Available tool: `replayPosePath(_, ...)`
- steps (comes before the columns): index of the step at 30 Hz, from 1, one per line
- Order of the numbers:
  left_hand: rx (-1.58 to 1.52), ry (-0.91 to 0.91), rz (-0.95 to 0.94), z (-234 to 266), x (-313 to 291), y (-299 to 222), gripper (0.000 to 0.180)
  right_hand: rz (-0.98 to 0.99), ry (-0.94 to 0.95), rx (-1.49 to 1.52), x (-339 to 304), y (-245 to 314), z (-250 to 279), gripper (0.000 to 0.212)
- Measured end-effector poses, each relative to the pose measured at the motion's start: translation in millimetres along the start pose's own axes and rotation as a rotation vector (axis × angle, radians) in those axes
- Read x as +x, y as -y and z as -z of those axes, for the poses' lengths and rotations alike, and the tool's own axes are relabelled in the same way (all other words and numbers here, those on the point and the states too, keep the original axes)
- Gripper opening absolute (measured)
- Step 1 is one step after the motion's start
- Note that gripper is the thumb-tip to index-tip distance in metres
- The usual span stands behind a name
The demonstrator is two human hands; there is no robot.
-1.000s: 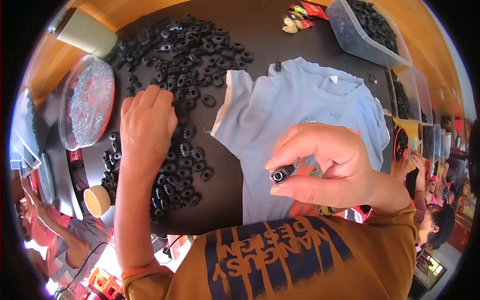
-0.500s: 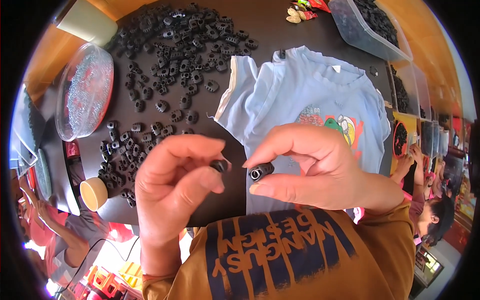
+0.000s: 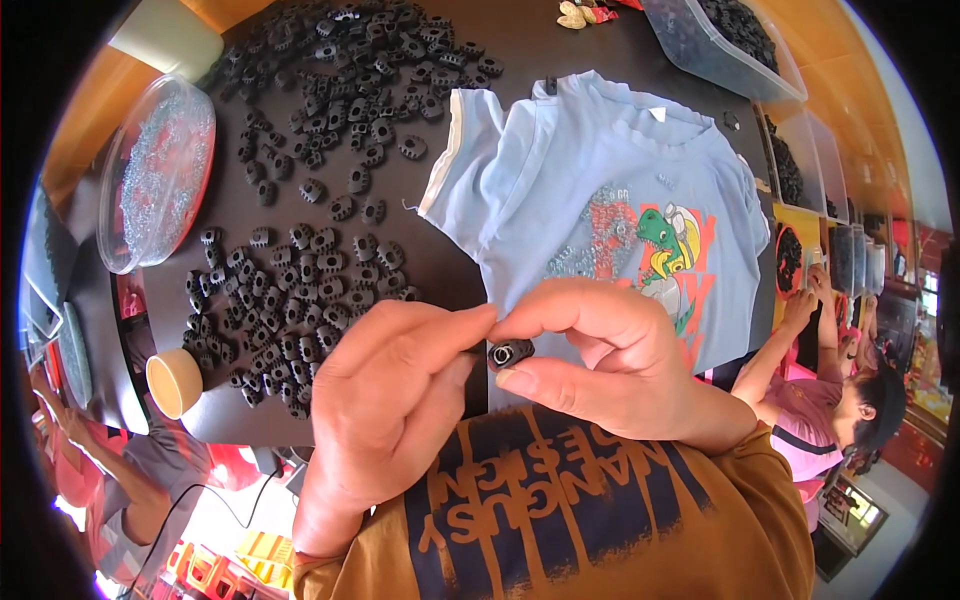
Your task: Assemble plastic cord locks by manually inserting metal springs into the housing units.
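Observation:
In front of my chest, my right hand (image 3: 625, 365) pinches a small black plastic cord lock body (image 3: 512, 353) between thumb and forefinger. A shiny metal ring, perhaps a spring's end, shows in its opening. My left hand (image 3: 385, 400) is closed right beside it, its forefinger tip close against my right forefinger. What the left fingers hold, if anything, is hidden. Under and beyond my right hand lies a light blue T-shirt (image 3: 590, 150) with a dinosaur print. A loose cluster of similar black pieces (image 3: 290, 290) lies beyond my left hand.
A larger heap of black pieces (image 3: 340, 60) spreads at the far side. To the left stand a clear round dish (image 3: 113, 245) of tiny shiny parts and a yellow cup (image 3: 172, 385). A clear box (image 3: 690, 60) holds black pieces at far right. A co-worker (image 3: 815, 410) sits at the right.
My left hand has moved right, up against my right hand; the small black piece seen in its fingers is now hidden. The right hand still holds the cord lock body.

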State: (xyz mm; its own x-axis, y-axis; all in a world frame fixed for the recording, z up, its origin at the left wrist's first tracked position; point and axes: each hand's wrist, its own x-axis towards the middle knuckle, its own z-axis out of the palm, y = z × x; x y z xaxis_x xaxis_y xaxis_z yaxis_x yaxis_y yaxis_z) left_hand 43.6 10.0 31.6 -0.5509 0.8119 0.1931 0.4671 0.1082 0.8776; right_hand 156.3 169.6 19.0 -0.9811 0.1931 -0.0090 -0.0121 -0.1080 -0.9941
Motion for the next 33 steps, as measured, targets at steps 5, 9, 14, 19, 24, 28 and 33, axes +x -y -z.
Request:
replayPosePath(5,-0.383,-0.09,0.195,1.8,-16.2,0.0,0.024,-0.006,0.04,-0.009,-3.3,5.9,-1.4,0.021)
replayPosePath(9,-0.761,-0.137,0.271,-5.0,-16.6,-4.6,0.018,0.0,0.022,0.038,-5.2,5.1,-3.7,0.02)
replayPosePath(14,-0.857,-0.178,0.257,-8.2,-17.1,4.1,0.016,0.051,0.008,-0.03,-4.9,1.8,-1.3,0.019)
replayPosePath(19,-0.934,-0.149,0.332,-12.4,-16.0,-6.2,0.014,0.049,0.086,-0.067,-4.8,6.4,4.4,0.02)
replayPosePath(24,-0.893,-0.121,0.327,-12.1,-14.7,-3.8,0.013,0.1,0.074,-0.161,-3.4,6.8,6.9,0.019)
replayPosePath(28,-0.875,-0.178,0.33,-11.7,-15.0,-8.2,0.012,0.207,0.054,-0.239,-2.3,4.6,7.4,0.021)
replayPosePath(33,-0.905,-0.115,0.425,-8.3,-13.6,-10.2,0.01,0.243,0.056,-0.267,-1.1,4.1,8.5,0.022)
